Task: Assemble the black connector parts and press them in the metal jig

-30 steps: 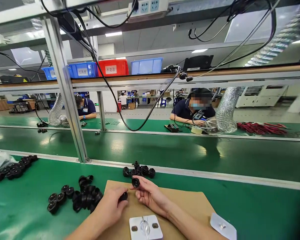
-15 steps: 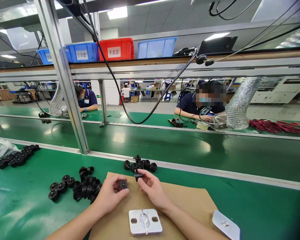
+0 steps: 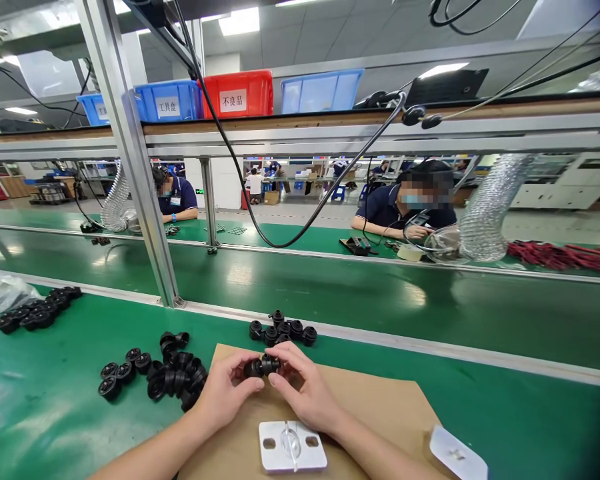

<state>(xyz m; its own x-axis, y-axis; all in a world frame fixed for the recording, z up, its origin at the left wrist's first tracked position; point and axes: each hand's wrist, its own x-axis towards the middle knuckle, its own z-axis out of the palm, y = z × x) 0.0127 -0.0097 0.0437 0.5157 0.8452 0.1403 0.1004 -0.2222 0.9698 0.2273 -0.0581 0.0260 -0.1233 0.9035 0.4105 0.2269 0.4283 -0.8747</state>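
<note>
My left hand [image 3: 235, 387] grips a round black plastic part [image 3: 253, 368] between thumb and fingers. In my right hand [image 3: 300, 383] is a smaller black plastic fitting [image 3: 270, 364], pinched at the fingertips. The two parts meet over the brown cardboard sheet [image 3: 380, 393]; whether they are joined I cannot tell. Just below my hands lies a white plate [image 3: 293, 447] with two slots and a round clear middle. Beyond my fingers stands a small group of black fittings [image 3: 283, 328].
Several black round parts [image 3: 177, 373] lie left of the cardboard, and more black parts [image 3: 40, 310] sit farther left near a plastic bag [image 3: 3, 293]. A second white plate [image 3: 457, 453] rests at the right. A metal post [image 3: 130, 153] rises ahead; co-workers sit across the bench.
My hands have come together, bringing the right hand's fitting against the round part in my left. The view has shifted slightly.
</note>
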